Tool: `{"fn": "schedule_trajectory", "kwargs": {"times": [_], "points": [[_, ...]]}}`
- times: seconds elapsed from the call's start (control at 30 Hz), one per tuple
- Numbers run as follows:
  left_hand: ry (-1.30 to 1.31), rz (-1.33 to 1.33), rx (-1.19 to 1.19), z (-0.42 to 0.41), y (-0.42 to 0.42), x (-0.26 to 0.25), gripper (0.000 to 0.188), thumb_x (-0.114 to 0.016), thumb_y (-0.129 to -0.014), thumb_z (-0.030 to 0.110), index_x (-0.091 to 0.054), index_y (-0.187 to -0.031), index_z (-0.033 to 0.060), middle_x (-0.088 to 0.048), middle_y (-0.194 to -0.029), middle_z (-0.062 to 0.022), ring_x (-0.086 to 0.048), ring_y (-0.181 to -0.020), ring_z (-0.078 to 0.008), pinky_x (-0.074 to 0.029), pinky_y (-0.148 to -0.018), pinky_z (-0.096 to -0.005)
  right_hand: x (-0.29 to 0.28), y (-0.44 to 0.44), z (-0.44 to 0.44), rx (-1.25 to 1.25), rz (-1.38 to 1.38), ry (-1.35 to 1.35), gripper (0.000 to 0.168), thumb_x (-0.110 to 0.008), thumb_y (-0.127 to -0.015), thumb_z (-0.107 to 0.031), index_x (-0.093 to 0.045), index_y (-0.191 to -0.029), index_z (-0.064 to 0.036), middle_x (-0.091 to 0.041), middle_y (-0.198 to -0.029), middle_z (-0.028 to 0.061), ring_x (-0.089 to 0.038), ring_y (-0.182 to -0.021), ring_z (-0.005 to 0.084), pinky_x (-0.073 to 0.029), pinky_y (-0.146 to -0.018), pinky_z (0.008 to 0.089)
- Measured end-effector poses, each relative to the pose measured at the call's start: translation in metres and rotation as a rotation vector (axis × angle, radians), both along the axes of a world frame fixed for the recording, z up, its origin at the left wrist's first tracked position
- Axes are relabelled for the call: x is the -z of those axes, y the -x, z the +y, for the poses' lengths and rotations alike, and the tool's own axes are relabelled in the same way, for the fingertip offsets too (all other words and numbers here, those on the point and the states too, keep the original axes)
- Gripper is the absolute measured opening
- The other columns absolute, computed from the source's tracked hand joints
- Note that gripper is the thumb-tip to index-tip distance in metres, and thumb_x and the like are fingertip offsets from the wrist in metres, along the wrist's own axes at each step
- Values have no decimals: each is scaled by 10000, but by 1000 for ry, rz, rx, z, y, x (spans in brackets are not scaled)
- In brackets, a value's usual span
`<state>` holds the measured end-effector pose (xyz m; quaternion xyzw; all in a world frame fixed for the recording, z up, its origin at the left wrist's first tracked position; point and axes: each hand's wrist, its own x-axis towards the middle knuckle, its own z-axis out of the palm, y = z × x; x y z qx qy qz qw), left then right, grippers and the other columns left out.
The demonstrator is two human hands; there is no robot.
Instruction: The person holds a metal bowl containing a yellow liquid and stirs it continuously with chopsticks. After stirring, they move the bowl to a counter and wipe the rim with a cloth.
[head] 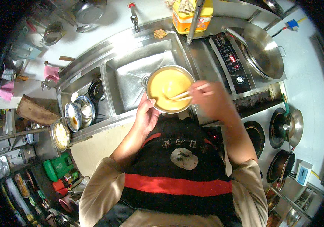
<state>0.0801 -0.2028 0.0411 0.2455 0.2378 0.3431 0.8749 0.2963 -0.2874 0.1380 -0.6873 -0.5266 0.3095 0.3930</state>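
A round metal bowl (190, 74) holds a smooth yellow liquid (167, 82) that looks like beaten egg. My left hand (147, 110) grips the bowl's near left rim, thumb over the edge and the fingers partly hidden beneath. In my right hand (211, 99), blurred as if moving, is a pair of pale chopsticks (183, 96). Their tips dip into the liquid near its middle, where a swirl shows. Below the bowl lies the near edge of a stainless steel sink (122, 85), its drain partly covered by the bowl.
Stacked blue-and-white bowls (72, 116) fill the left basin beside a black dish (96, 90). A metal bowl of pale chunks (60, 136) stands at the counter's left end. To the right are an induction cooker (230, 62), a large steel wok (265, 54) and several pans (281, 166). A yellow jug (191, 20) stands behind.
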Motion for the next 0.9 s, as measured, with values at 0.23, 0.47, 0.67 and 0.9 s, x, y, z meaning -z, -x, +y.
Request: {"fn": "schedule_trajectory", "kwargs": {"times": [0.23, 0.47, 0.67, 0.9], "points": [[10, -43, -30, -1, 15, -1, 684, -559, -841, 122, -284, -1462, 36, -482, -1369, -161, -511, -1253, -289, -473, -1024, -442, 8, 29, 19, -91, -52, -31, 209, -632, -895, -218, -697, -935, -24, -702, -760, 139, -709, -697, 216, -555, -625, 335], [37, -20, -136, 1, 59, 6, 675, -558, -836, 98, -305, -1460, 48, -476, -1374, -152, -511, -1251, -285, -457, -1042, -437, -12, 55, 49, -114, -102, -49, 200, -634, -903, -193, -699, -952, -10, -719, -827, 162, -729, -777, 215, -577, -677, 326], [30, -19, -219, 7, 113, 6, 666, -542, -842, 79, -304, -1463, 56, -499, -1340, -140, -558, -1183, -261, -508, -971, -394, -53, 88, 66, -164, -307, -25, 239, -589, -932, -226, -686, -963, -10, -647, -688, 89, -609, -621, 126, -474, -577, 292], [54, -2, -312, 5, 180, -3, 646, -532, -848, 85, -313, -1454, 55, -512, -1315, -135, -569, -1166, -242, -524, -957, -385, -27, 152, 75, -94, 146, 350, 226, -628, -911, -199, -675, -900, 21, -650, -686, 71, -609, -594, 113, -470, -534, 253]]}}
